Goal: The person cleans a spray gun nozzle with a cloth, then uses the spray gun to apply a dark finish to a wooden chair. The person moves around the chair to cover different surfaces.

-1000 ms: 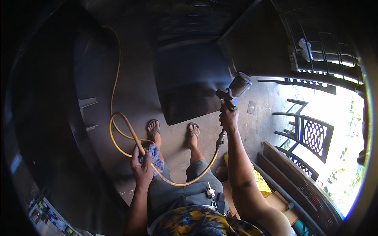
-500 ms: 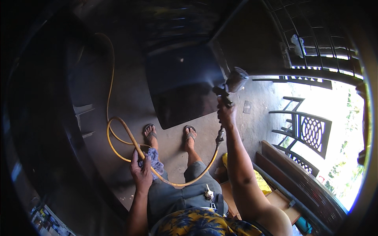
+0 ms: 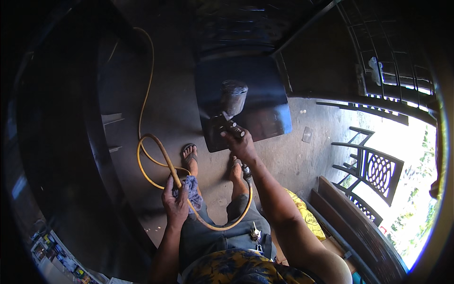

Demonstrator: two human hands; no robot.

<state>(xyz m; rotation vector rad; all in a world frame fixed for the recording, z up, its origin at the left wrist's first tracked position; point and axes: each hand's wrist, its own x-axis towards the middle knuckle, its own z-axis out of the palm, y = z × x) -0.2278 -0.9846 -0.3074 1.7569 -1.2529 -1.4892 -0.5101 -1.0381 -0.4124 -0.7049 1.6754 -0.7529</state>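
Note:
My right hand (image 3: 242,146) is wrapped round the handle of a spray gun (image 3: 231,124), whose dull metal cup (image 3: 234,98) points away from me. Under the gun lies a dark, glossy flat panel (image 3: 267,124) with rounded corners, like a chair seat; the gun hides part of its left side. A yellow air hose (image 3: 221,228) runs from the gun's fitting, sags across my lap and passes through my left hand (image 3: 176,202). That hand is closed on the hose and a crumpled greyish-purple cloth (image 3: 192,190). Whether my finger presses the trigger cannot be made out.
Beyond my left hand the hose loops and trails over the concrete floor (image 3: 165,120). Dark furniture stands at left and top. To the right are a lattice-backed chair (image 3: 378,170), leaning dark boards (image 3: 352,217) and a yellow bag (image 3: 307,215). Small items fill the lower left.
My right hand has swung the spray gun leftward, from the panel's right edge to over its left part. The view has shifted a little. My left hand keeps its hold on hose and cloth.

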